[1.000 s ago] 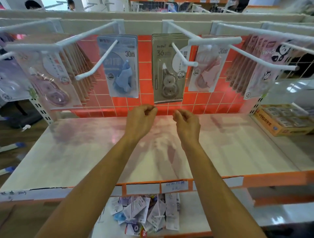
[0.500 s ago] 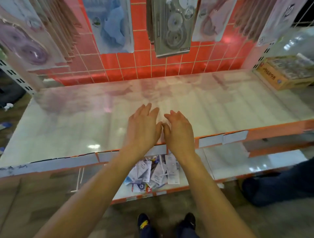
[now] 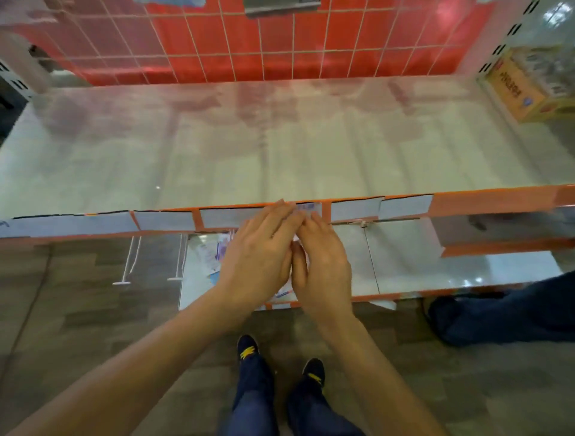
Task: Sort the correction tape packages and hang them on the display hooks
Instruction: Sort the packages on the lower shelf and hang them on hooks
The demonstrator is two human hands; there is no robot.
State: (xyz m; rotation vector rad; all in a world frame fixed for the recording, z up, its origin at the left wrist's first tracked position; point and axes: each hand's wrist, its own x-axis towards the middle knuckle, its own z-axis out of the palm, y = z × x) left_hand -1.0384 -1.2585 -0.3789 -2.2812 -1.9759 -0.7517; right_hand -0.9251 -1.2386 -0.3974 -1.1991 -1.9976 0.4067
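My left hand (image 3: 258, 255) and my right hand (image 3: 323, 264) are side by side, fingers straight and pointing forward, just below the front edge of the upper shelf (image 3: 280, 149). They hover over a loose pile of correction tape packages (image 3: 213, 256) on the lower shelf (image 3: 404, 264) and hide most of it. Neither hand plainly holds anything. Only the bottom edges of hung packages show at the top: a grey one (image 3: 281, 7) and a blue one (image 3: 174, 2). The display hooks are out of view.
A yellow carton (image 3: 529, 84) stands at the upper shelf's right end. White spare hooks (image 3: 129, 264) hang under the upper shelf at the left. Another person's dark trouser leg and shoe (image 3: 513, 308) are on the floor at the right. My shoes (image 3: 247, 348) are below.
The view has tilted down from the hooks to the lower shelf. Both hands have dropped from the hanging packages to the pile below, and their fingers have straightened.
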